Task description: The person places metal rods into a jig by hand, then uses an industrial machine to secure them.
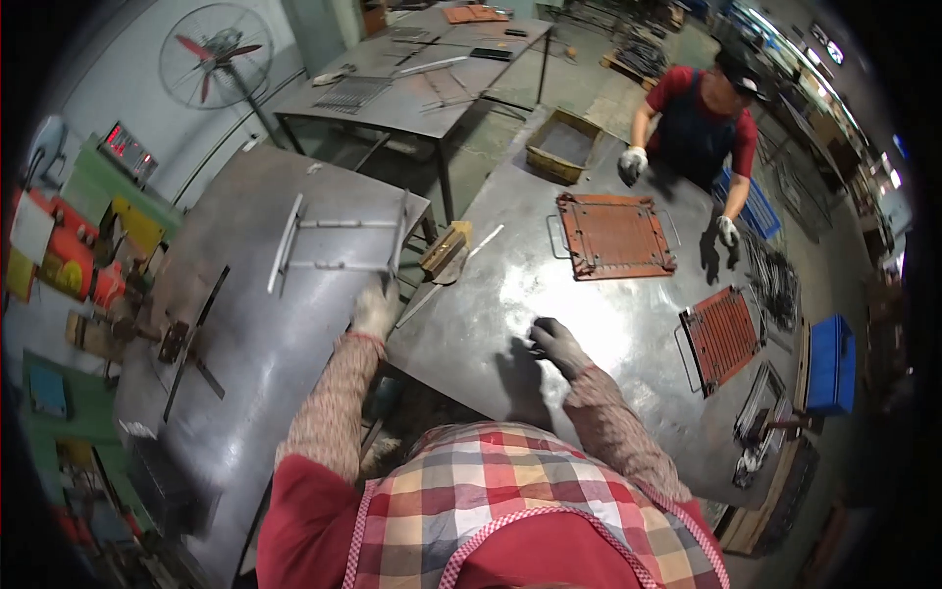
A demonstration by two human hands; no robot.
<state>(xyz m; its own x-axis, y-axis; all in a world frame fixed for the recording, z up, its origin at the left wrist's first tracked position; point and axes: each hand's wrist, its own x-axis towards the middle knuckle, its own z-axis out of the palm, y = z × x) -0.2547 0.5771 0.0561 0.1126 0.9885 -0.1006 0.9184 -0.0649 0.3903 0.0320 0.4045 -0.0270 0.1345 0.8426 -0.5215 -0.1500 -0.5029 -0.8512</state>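
My left hand, in a pale glove, is at the near right corner of a grey metal frame on the left table. Its blurred fingers appear closed on the end of the frame's right bar. The frame has two long side bars joined by two crossbars. Over the right table, my right hand wears a glove with dark fingertips. Its fingers are loosely bent and apart, with no object visible in them; its shadow falls on the metal beside it. A brown block-like piece lies between the tables' near edges.
Across the right table, a co-worker in gloves stands near two reddish-brown slatted panels. A yellowish bin sits at the far edge, a blue crate beyond the right side. Dark strips lie on the left table.
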